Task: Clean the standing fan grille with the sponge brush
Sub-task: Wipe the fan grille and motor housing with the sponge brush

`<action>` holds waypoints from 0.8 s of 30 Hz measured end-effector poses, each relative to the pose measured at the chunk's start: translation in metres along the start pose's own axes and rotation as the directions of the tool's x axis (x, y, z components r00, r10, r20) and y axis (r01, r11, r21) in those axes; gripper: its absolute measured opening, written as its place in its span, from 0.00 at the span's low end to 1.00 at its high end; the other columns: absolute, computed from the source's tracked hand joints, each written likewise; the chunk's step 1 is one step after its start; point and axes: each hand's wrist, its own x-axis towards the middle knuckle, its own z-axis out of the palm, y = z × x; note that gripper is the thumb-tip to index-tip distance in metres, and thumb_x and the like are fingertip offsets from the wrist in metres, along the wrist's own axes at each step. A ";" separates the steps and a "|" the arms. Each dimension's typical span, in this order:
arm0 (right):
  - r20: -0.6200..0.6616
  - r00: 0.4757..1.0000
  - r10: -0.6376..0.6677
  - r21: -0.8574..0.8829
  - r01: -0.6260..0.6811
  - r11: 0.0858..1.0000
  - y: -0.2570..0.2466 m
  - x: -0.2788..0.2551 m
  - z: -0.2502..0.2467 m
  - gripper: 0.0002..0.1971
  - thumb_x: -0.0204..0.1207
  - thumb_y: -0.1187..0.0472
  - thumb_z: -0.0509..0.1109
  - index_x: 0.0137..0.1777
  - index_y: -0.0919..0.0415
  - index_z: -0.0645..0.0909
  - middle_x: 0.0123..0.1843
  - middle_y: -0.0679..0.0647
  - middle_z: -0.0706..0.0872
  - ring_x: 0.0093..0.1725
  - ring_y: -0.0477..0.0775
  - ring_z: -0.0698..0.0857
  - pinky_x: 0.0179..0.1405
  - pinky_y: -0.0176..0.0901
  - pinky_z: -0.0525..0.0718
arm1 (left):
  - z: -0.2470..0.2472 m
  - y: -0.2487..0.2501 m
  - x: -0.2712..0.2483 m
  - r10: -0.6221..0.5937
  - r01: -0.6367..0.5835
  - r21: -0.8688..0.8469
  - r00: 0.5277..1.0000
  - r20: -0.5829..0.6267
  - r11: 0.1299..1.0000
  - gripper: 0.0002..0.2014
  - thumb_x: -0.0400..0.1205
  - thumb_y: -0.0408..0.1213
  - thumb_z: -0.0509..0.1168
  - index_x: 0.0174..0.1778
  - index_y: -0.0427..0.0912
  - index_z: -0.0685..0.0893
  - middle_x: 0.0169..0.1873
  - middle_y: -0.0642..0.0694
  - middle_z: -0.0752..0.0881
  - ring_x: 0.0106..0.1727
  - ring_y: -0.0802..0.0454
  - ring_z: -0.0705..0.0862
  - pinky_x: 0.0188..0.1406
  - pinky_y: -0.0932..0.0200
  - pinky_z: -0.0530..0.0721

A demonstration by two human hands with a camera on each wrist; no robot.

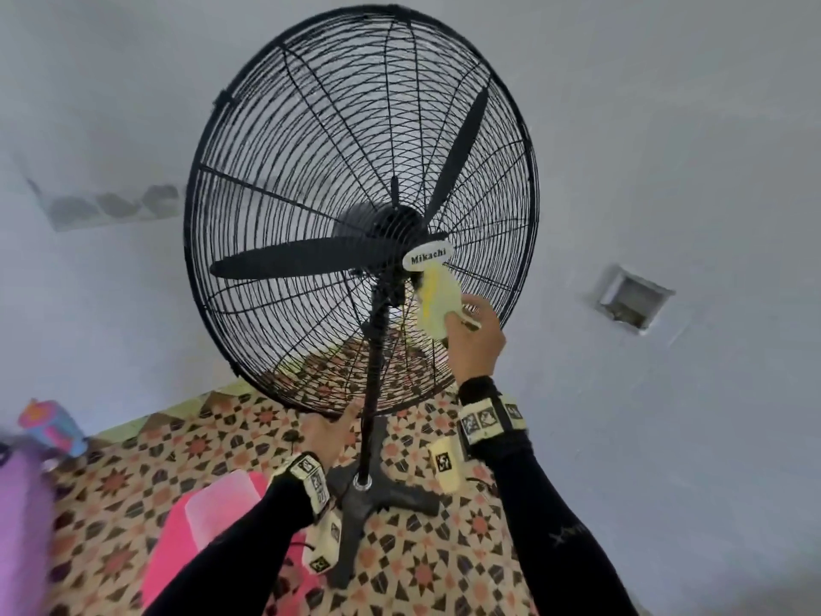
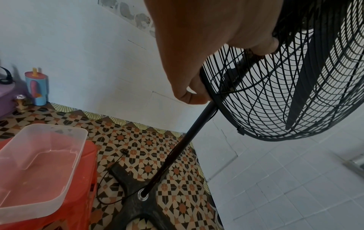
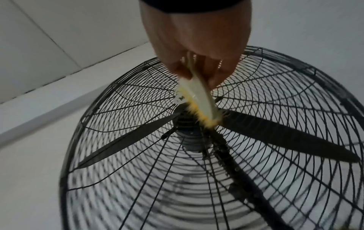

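Note:
A large black standing fan fills the head view, its round wire grille (image 1: pixel 311 171) tilted toward me with a white "Mikachi" badge (image 1: pixel 427 257) at the hub. My right hand (image 1: pixel 473 337) grips a pale yellow sponge brush (image 1: pixel 437 300) and presses its yellow edge on the grille just below the badge; the right wrist view shows the sponge brush (image 3: pixel 199 99) lying across the hub wires. My left hand (image 1: pixel 328 431) holds the grille's bottom rim (image 2: pixel 208 93) beside the pole (image 2: pixel 177 152), thumb and fingers curled around it.
A clear plastic tub (image 2: pixel 39 163) sits on a red stool (image 2: pixel 86 179) left of the fan's base (image 1: pixel 377 495). A power cord (image 2: pixel 110 174) trails over the patterned floor. A blue cup (image 2: pixel 36 87) stands by the white tiled wall.

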 end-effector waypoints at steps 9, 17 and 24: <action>-0.115 0.991 0.063 -0.031 -0.067 0.997 0.010 -0.006 -0.007 0.07 0.78 0.65 0.74 0.53 0.55 0.82 0.53 0.51 0.91 0.46 0.48 0.89 0.28 0.22 0.79 | -0.002 -0.006 0.008 -0.011 0.010 0.015 1.000 0.011 1.000 0.58 0.76 0.70 0.70 0.79 0.17 0.68 0.59 0.23 0.87 0.59 0.28 0.87 0.69 0.40 0.82; -0.096 0.994 0.060 -0.080 -0.067 0.995 0.039 -0.041 -0.001 0.07 0.78 0.65 0.74 0.53 0.56 0.83 0.52 0.49 0.90 0.48 0.46 0.90 0.38 0.37 0.89 | 0.009 -0.019 0.025 -0.050 0.045 -0.078 0.997 -0.055 0.996 0.66 0.63 0.82 0.67 0.77 0.22 0.72 0.75 0.25 0.79 0.74 0.31 0.81 0.76 0.40 0.79; 0.092 0.993 0.068 -0.118 -0.057 0.991 0.041 -0.050 -0.010 0.12 0.75 0.66 0.77 0.45 0.45 0.82 0.47 0.45 0.90 0.48 0.43 0.88 0.42 0.35 0.84 | 0.041 -0.062 0.082 -0.149 0.136 -0.178 0.987 -0.062 0.975 0.71 0.55 0.86 0.72 0.87 0.40 0.65 0.81 0.41 0.76 0.78 0.36 0.76 0.80 0.37 0.76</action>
